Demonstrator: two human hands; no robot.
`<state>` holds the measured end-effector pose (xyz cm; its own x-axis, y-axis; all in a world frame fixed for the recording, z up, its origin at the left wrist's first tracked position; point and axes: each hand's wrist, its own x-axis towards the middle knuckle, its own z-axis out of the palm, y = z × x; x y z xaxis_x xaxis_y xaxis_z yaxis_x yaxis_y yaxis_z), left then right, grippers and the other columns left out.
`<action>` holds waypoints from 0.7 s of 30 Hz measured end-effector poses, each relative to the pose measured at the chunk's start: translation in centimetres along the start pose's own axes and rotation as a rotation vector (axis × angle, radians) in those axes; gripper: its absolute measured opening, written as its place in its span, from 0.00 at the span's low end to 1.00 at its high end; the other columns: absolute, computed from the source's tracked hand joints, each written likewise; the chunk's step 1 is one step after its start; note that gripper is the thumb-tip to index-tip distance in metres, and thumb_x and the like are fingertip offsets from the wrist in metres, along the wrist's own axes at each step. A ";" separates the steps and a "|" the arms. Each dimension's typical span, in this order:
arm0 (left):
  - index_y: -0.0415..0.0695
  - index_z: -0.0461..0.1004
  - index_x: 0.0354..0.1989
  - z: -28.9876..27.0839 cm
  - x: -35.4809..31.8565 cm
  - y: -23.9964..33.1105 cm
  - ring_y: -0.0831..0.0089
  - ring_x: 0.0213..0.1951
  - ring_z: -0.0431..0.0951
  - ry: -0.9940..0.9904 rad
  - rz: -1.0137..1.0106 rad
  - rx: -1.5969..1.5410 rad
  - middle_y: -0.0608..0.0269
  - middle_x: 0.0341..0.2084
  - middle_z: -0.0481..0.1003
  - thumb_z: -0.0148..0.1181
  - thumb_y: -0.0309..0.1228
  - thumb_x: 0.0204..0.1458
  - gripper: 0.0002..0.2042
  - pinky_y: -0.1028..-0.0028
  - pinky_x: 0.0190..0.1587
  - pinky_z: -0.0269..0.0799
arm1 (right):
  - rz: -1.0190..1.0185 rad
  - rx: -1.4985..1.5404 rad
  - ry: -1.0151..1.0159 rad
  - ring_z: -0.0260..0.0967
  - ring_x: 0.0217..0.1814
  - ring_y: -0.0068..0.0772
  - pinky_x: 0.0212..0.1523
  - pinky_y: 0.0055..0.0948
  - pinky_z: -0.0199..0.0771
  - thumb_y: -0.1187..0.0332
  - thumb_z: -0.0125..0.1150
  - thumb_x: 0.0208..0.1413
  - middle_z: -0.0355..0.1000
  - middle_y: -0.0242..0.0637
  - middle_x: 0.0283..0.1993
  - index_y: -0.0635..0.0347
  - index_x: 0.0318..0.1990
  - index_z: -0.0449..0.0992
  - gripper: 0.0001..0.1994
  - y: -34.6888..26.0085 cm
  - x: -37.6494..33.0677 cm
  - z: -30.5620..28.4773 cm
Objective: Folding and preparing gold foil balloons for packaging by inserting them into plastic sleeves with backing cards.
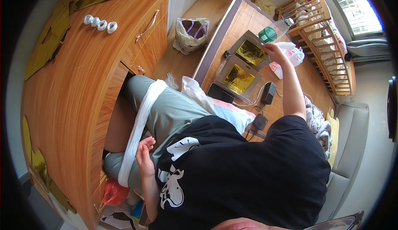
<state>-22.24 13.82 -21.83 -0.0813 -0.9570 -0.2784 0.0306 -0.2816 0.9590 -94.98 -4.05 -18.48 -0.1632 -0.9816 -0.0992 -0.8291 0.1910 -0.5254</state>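
A loop of white yarn [143,118] is stretched around both of my bent knees, over green-grey trousers. My left hand [145,157] is beside it, above my lap, fingers loosely bent and apart, with nothing visible in them. My right hand [274,52] is raised out to the right on a stretched arm, its fingertips pinched together. It overlaps the upper corner of a grey hinged case [258,64] with gold reflective panels; whether it touches the case or holds a strand is too small to tell. Several small white yarn rings [100,24] stand on the wooden desk [83,89].
Gold foil sheets [49,35] lie along the desk. On the right surface are a clear bottle [275,31], a black adapter [268,93] with cables and a white plastic bag [290,55]. A bag [191,35] stands on the floor; a wooden crib [319,43] is beyond.
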 end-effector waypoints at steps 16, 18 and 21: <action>0.38 0.76 0.53 0.6 -0.1 0.7 0.75 0.49 0.77 -0.005 -0.047 -0.066 0.62 0.47 0.79 0.49 0.35 0.69 0.15 0.75 0.53 0.67 | 0.371 0.033 -0.413 0.72 0.52 0.24 0.57 0.29 0.71 0.54 0.59 0.68 0.79 0.34 0.50 0.61 0.59 0.77 0.22 -2.2 -3.7 5.9; 0.38 0.76 0.53 0.6 -0.2 0.7 0.75 0.49 0.77 -0.007 -0.052 -0.067 0.62 0.47 0.79 0.49 0.36 0.69 0.15 0.75 0.53 0.67 | 0.508 0.323 -0.466 0.73 0.58 0.34 0.63 0.34 0.68 0.46 0.50 0.70 0.78 0.40 0.55 0.58 0.63 0.75 0.27 -2.9 -4.5 8.5; 0.39 0.76 0.53 0.7 0.0 0.6 0.76 0.49 0.77 -0.026 -0.051 -0.080 0.63 0.48 0.79 0.50 0.36 0.70 0.15 0.76 0.53 0.67 | 0.370 -0.171 -0.368 0.69 0.66 0.47 0.66 0.40 0.66 0.40 0.40 0.71 0.75 0.48 0.62 0.54 0.65 0.74 0.31 -2.3 -4.9 10.2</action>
<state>-22.94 13.69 -21.25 -0.1107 -0.9396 -0.3240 0.1056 -0.3353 0.9362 -86.80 0.30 -25.37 -0.2878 -0.7797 -0.5561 -0.8321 0.4910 -0.2578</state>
